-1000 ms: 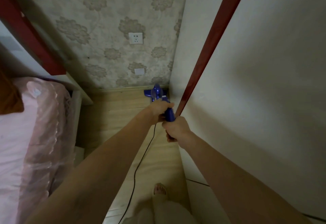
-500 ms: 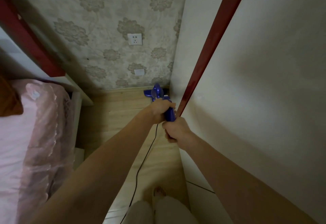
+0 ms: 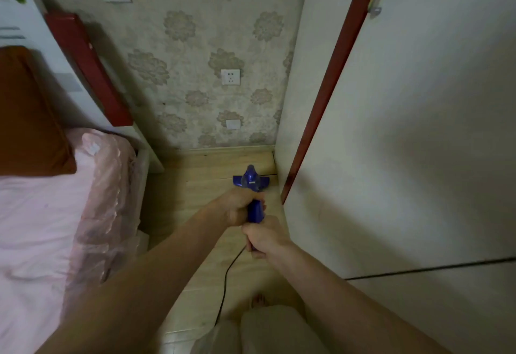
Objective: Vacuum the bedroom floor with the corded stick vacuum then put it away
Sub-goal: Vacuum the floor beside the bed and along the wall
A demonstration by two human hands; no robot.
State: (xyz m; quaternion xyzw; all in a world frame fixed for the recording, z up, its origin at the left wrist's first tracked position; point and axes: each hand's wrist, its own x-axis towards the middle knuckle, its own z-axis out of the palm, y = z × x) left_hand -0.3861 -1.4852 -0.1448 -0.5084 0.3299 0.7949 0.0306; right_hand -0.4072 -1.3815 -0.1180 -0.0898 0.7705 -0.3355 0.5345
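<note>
Floor [image 3: 195, 200] looks wooden, btwn bed [image 3: 42, 228] & wardrobe [image 3: 405, 158].

Vacuum handle [image 3: 255, 210] mostly hidden within both gripping hands.

Blue stick vacuum [image 3: 252, 186] leans toward the camera; head on the wood floor [image 3: 195, 203]; black cord [image 3: 226, 278] trails back.

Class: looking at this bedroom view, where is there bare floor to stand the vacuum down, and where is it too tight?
Bare wooden floor lies between the bed and the vacuum head, up to the wallpapered wall. It is tight beside the wardrobe, and the cord and a foot crowd the near floor.
</note>
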